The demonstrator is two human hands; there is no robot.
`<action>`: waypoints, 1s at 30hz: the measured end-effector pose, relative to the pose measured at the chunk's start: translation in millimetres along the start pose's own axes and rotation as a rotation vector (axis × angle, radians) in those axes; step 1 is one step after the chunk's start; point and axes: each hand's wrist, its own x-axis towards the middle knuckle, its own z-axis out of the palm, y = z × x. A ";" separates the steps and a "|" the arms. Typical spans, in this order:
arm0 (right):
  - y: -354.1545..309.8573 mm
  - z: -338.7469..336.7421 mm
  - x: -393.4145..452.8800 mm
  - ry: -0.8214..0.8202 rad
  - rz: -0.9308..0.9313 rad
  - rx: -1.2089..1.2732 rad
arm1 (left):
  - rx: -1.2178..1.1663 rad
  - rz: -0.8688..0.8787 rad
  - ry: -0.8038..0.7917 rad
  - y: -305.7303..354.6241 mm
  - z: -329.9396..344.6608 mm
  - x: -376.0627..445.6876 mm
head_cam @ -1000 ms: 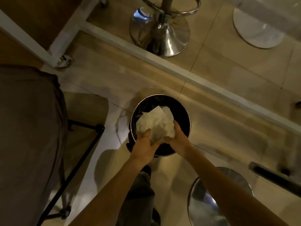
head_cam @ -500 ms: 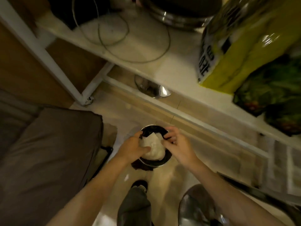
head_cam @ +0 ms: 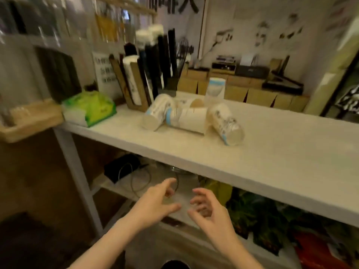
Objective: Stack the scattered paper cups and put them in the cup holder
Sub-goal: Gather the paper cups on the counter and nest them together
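Several white paper cups lie on their sides on the white counter (head_cam: 272,152): one at the left (head_cam: 155,114), one in the middle (head_cam: 186,119), one at the right (head_cam: 226,121), and another behind them (head_cam: 191,102). One cup with a blue band (head_cam: 216,88) stands upright at the back. The wooden cup holder (head_cam: 134,84), with stacks of cups and dark lids in it, stands just left of them. My left hand (head_cam: 157,202) and my right hand (head_cam: 209,208) hover below the counter's front edge, both empty with fingers spread.
A green tissue pack (head_cam: 90,107) and a wooden tray (head_cam: 29,119) sit left of the holder. Brown boxes (head_cam: 242,92) line the back of the counter. The lower shelf holds a black box with a cable (head_cam: 124,168) and leafy bags (head_cam: 258,214).
My view has swung up from the floor bin to the counter. Both hands let go of the crumpled white paper in the bin and rose, now empty.
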 end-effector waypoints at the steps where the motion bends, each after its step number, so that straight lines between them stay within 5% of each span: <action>1: -17.6 -11.1 -1.8 0.010 -0.028 -0.010 | 0.012 0.044 0.008 17.9 -15.0 2.0; 12: -129.1 -85.9 18.3 0.178 -0.233 -0.090 | 0.082 0.212 0.270 128.8 -115.7 29.8; 30: -134.9 -92.7 174.0 0.177 -0.150 -0.445 | 0.131 0.104 0.260 57.0 -189.8 140.0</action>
